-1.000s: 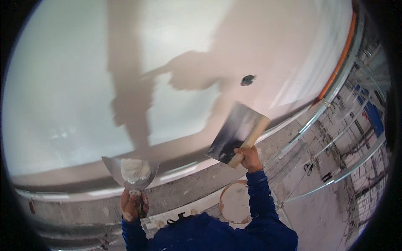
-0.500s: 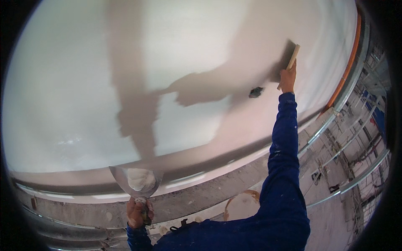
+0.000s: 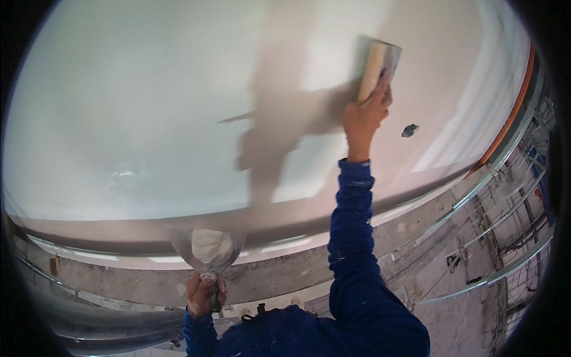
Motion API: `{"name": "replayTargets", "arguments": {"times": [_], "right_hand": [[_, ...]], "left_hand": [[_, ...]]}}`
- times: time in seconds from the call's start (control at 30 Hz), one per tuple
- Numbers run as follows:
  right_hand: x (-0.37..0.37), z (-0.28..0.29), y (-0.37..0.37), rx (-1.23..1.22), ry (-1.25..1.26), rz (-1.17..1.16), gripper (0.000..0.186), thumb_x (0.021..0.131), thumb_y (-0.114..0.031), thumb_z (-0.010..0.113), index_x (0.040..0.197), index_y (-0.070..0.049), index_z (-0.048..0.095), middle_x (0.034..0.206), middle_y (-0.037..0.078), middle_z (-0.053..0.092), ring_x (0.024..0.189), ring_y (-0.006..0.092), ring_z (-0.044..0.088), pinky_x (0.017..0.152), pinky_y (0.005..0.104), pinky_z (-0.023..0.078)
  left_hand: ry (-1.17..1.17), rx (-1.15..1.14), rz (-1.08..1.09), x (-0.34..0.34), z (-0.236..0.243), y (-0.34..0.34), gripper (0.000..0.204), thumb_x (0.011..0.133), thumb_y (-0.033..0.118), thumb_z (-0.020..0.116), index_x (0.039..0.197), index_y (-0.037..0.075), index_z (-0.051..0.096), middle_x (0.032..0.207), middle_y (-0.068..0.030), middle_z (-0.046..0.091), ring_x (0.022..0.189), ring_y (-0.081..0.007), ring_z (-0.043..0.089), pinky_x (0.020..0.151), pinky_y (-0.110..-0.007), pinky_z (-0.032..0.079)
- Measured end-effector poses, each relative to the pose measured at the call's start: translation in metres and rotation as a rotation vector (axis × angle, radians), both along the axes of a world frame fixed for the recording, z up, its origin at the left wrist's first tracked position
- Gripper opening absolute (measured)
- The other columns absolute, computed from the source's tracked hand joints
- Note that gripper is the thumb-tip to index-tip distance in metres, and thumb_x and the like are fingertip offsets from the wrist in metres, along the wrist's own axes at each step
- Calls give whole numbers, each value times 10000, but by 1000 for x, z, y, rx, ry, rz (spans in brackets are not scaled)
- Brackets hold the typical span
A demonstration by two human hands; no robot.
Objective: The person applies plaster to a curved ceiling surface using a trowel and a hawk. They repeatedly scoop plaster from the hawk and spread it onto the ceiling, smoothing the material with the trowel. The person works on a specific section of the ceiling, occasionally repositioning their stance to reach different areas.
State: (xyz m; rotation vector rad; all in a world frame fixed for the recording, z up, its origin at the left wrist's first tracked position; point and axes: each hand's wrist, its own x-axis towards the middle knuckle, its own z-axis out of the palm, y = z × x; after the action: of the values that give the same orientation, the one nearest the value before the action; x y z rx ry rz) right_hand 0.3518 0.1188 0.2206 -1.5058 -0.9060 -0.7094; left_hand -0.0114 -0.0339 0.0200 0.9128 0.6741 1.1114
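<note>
My left hand (image 3: 204, 294), low and left of centre, grips the handle of a wide putty knife (image 3: 183, 244). A lump of white putty (image 3: 211, 246) rests on its blade. Stretched up to the pale wall (image 3: 148, 119), my right hand (image 3: 369, 116) is closed around a broad-bladed trowel (image 3: 380, 65) with a long wooden-coloured edge. The trowel lies close to the wall surface; exact contact at its far edge cannot be made out. Down and right of this hand, a small dark hole (image 3: 410, 130) opens in the wall.
Shadows of my arms and tools fall across the wall. An orange strip (image 3: 514, 113) follows the wall's right edge. Metal rails (image 3: 511, 276) and scaffold-like framework stand at the right. A dusty grey ledge (image 3: 279, 268) runs below the wall, with rounded grey shapes (image 3: 107, 327) at lower left.
My right hand and the trowel have moved left and tilted, and are now left of the hole. The view has shifted, and the putty knife sits slightly further right in it.
</note>
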Motion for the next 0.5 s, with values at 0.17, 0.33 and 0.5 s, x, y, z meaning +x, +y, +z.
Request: {"name": "replayTargets", "arguments": {"times": [0.17,0.33,0.5], "right_hand": [[-121,-16,11,-48,32,81,910,589,42,519,1374,-226,145,1303,269,209,1092,474,306,880,580,274],[-215,-33,4,-135,-64,271,872,610,47,491,1380,-159,136,1298,288,184,1128,478,245,896,588,210],[-217,-68,-55,-181,190,1163,755,604,66,502,1309,-46,259,1158,187,431,1052,290,446,895,424,338]], "left_hand": [[10,41,47,-29,-8,-5,537,793,406,549,1083,-21,403,627,-93,513,443,-148,487,381,-248,401],[-8,79,-24,-43,-7,-10,554,802,401,534,1101,-43,390,634,-103,520,446,-150,492,392,-249,408],[26,39,6,-57,3,-19,493,822,338,495,1105,-49,382,654,-116,527,465,-146,488,417,-247,403]]}}
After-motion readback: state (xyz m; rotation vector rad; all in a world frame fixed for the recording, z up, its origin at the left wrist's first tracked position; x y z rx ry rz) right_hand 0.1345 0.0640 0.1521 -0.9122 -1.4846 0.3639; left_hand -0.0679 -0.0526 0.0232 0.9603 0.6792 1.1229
